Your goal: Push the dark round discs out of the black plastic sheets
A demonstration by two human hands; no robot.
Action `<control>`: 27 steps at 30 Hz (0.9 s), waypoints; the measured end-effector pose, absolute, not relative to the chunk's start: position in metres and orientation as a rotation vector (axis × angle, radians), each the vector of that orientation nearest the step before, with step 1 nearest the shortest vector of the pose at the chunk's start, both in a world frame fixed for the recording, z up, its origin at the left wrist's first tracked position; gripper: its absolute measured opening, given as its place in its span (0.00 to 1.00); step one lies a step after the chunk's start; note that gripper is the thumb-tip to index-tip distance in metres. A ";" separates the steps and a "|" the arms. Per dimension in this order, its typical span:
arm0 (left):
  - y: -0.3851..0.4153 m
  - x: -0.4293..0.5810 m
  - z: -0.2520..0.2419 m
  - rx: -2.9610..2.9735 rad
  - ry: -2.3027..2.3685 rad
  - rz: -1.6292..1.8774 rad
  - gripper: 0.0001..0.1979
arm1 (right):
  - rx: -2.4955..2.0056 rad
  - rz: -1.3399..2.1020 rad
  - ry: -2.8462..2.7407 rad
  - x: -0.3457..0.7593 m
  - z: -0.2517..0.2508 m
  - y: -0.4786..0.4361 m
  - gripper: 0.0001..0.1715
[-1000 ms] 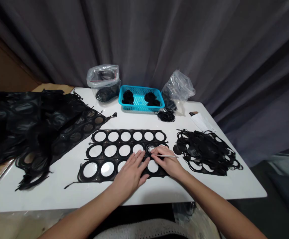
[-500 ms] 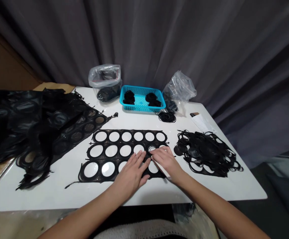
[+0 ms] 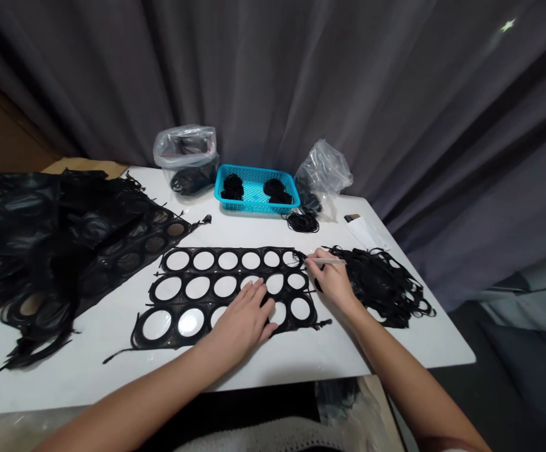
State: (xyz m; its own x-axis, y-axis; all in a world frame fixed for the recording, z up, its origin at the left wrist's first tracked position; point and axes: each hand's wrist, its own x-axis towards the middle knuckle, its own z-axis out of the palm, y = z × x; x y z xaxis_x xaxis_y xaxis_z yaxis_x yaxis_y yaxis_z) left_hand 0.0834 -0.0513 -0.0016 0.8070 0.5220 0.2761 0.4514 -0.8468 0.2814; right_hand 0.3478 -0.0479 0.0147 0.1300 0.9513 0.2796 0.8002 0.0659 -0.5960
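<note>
- Grey curtains [image 3: 254, 81] hang behind our white worktop [image 3: 245, 231].
- Before us, mid-worktop, lie black strips [image 3: 211, 287] with round holes, set in three rows.
- Our left hand [image 3: 245, 312] rests palm down over the nearer two rows, thumb apart from the other fingers.
- Our right hand [image 3: 333, 281] has its fingers clamped on a slim pale tool [image 3: 330, 261], beside the far row's rightmost hole.
- We see a tangled black heap [image 3: 383, 282] to its right and a blue basket [image 3: 256, 207] farther back.

Single head-worn view, facing forward and down, across white table [image 3: 240, 231], toward curtain [image 3: 263, 75]
</note>
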 end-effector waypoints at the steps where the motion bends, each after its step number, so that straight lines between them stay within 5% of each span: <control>1: -0.045 0.088 0.000 2.787 0.731 0.531 0.14 | -1.742 0.328 -1.680 0.346 0.015 -0.049 0.11; 7: -0.018 0.102 -0.005 2.868 0.707 0.443 0.23 | -1.645 0.503 -1.715 0.336 0.013 -0.028 0.11; 14: -0.018 0.095 -0.014 2.880 0.689 0.406 0.25 | -1.761 0.105 -1.472 0.362 0.024 -0.016 0.10; 20: -0.007 0.096 -0.014 2.897 0.680 0.441 0.34 | -1.706 0.558 -1.664 0.342 0.022 -0.056 0.09; 27: -0.021 0.102 -0.016 2.901 0.479 0.367 0.28 | -1.627 0.799 -1.638 0.327 0.005 -0.087 0.06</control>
State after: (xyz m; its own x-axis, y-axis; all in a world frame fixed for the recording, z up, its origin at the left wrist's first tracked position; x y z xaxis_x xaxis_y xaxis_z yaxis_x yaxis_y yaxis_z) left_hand 0.1017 -0.0205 -0.0164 0.9177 0.3359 0.2121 0.2918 -0.9322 0.2139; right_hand 0.3267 -0.0865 0.0045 0.0172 0.9988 0.0467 0.5780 0.0282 -0.8156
